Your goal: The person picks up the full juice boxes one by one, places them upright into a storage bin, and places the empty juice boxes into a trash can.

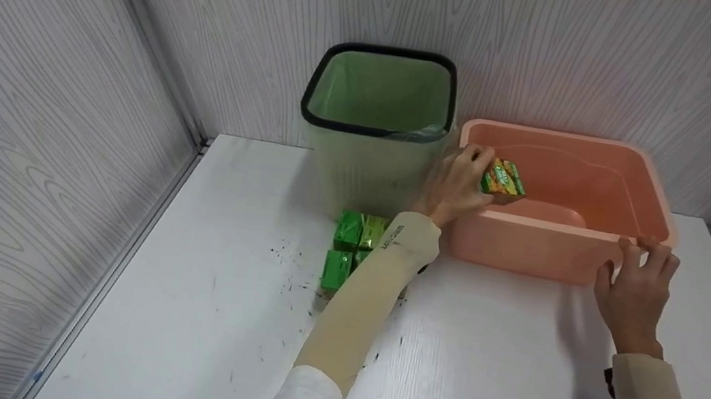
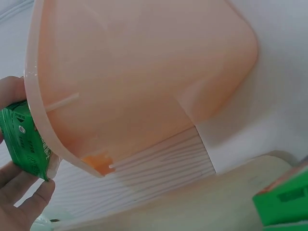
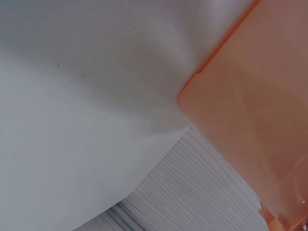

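Note:
My left hand (image 1: 461, 182) grips a small green box with yellow and orange print (image 1: 504, 179). It holds the box over the left front part of a pink plastic tub (image 1: 548, 249). In the left wrist view the fingers and thumb pinch the green box (image 2: 28, 142) beside the tub's rim (image 2: 32, 82). At the tub's front right corner, my right hand (image 1: 638, 298) holds the rim, fingertips over its edge and thumb against the outer wall. The right wrist view shows the tub's side (image 3: 255, 106) without the hand.
Several green boxes (image 1: 336, 271) stand on the white table (image 1: 189, 315), partly hidden under my left forearm. A pale green bin with a black rim (image 1: 374, 132) stands left of the tub, against the back wall. Dark crumbs lie scattered around the boxes.

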### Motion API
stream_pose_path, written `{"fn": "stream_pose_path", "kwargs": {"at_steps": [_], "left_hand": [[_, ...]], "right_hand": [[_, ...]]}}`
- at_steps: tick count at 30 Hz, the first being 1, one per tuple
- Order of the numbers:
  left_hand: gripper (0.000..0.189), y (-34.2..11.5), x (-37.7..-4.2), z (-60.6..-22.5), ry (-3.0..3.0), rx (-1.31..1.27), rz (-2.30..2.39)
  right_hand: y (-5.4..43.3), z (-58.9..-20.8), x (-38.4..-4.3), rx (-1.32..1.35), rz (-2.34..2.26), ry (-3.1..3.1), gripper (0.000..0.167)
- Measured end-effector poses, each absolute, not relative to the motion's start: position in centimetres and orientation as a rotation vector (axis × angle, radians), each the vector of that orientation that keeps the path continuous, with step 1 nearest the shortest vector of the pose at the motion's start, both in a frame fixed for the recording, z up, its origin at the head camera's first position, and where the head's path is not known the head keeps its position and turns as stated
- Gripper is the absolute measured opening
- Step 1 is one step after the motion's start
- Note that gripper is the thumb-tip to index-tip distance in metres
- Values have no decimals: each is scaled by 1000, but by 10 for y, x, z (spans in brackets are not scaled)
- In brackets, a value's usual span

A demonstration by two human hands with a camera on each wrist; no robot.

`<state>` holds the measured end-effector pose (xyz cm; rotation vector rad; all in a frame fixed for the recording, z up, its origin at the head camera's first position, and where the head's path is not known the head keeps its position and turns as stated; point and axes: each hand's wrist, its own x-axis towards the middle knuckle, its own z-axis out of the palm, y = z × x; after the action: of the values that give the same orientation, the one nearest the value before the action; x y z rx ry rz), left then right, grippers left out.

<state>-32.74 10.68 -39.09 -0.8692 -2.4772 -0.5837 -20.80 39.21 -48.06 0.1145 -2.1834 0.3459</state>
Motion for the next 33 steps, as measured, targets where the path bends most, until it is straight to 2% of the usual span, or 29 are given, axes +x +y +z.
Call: {"fn": "stream_pose_path", "kwargs": {"at_steps": [10, 17, 25, 33], "left_hand": [[38, 117, -333, -397, -2511, -886, -492], [44, 125, -335, -401, -2570, -870, -436], [24, 129, -343, -401, -2618, -911, -484], [20, 135, -345, -399, -2784, -869, -540]], "right_hand": [[393, -482, -209, 154, 327, -2160, 29], [395, -483, -207, 169, 319, -2146, 29], [391, -481, -207, 149, 328, -2155, 30], [390, -482, -202, 136, 331, -2165, 31]]}}
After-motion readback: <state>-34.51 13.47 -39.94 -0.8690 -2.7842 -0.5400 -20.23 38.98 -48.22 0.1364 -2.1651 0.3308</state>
